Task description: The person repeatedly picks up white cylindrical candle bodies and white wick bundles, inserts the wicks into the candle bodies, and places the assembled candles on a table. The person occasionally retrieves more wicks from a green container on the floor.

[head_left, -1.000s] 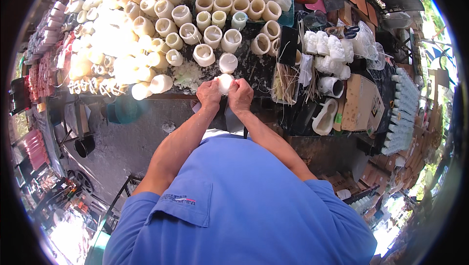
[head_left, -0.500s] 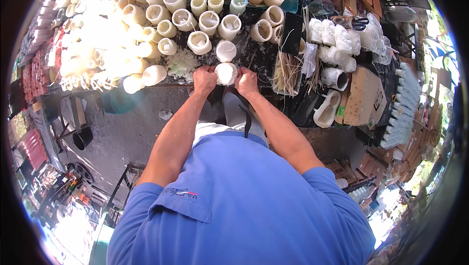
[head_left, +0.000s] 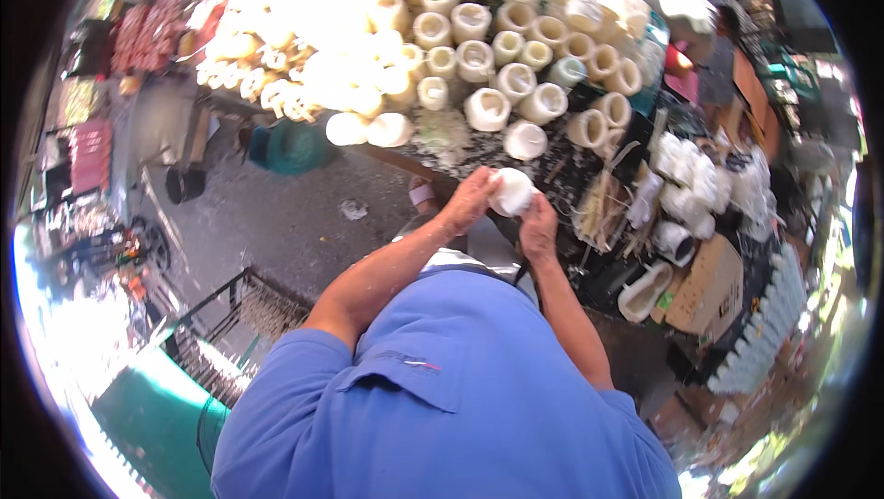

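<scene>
a small white peeled coconut, trimmed to a rounded block (head_left: 512,191), is held up in front of the chest, just off the near edge of the dark stall table (head_left: 562,177). it is gripped from both sides: the left hand (head_left: 468,204) is wrapped against its left face, the right hand (head_left: 538,227) is pressed to its lower right, fingers curled up around it. the two hands are brought close together, clamped on the coconut, with only the nut between them.

beyond the hands, the table is covered with rows of pale trimmed coconuts standing with their cut tops up (head_left: 479,48); the nearest one (head_left: 525,140) is seen just above the held nut, not touching it. further left the pile is washed out by sunlight, so single shapes cannot be told there. to the right, a bundle of pale straws and sticks (head_left: 603,209) is laid on the table, and next to it white plastic bags (head_left: 686,177) are bunched. a brown cardboard box (head_left: 704,287) is set lower right, with a stack of white cups (head_left: 769,324) beside it. a blue short-sleeved shirt (head_left: 442,388) fills the lower middle. grey pavement (head_left: 276,214) is seen to the left, with a green bin (head_left: 290,145) under the table edge.
</scene>
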{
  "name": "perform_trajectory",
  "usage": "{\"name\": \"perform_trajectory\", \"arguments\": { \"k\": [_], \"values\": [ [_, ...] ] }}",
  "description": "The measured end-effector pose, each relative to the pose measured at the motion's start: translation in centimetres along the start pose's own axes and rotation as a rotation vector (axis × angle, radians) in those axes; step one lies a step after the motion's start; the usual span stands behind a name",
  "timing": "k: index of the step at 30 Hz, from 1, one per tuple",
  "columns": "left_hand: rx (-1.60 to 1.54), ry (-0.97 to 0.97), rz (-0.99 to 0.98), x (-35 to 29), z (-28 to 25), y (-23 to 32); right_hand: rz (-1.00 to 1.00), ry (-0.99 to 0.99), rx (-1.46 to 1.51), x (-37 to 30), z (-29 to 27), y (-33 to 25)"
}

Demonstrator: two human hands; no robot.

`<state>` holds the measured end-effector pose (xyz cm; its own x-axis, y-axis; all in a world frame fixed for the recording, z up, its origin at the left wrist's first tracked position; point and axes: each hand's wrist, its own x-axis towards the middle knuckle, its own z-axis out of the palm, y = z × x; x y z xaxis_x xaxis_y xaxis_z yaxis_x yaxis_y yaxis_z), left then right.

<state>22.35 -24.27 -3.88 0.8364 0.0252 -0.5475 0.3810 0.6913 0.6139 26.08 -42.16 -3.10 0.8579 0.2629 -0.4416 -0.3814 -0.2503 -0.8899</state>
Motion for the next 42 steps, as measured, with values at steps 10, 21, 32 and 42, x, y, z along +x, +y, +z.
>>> {"name": "perform_trajectory", "arguments": {
  "k": [10,21,32,42],
  "values": [
    [0.528,0.268,0.288,-2.1,2.6,2.4,0.091,0.032,0.829,-1.9,4.2,-4.6],
    [0.332,0.344,0.215,0.2,0.3,1.8,0.174,0.233,0.781,-0.3,6.0,-2.3],
    [-0.166,-0.114,0.135,-3.1,1.0,3.2,-0.012,0.306,0.442,-0.8,6.2,-4.6],
    [-0.128,0.151,0.142,-2.8,2.1,4.8,0.056,0.385,0.645,-2.5,8.1,-6.8]
  ]
}}
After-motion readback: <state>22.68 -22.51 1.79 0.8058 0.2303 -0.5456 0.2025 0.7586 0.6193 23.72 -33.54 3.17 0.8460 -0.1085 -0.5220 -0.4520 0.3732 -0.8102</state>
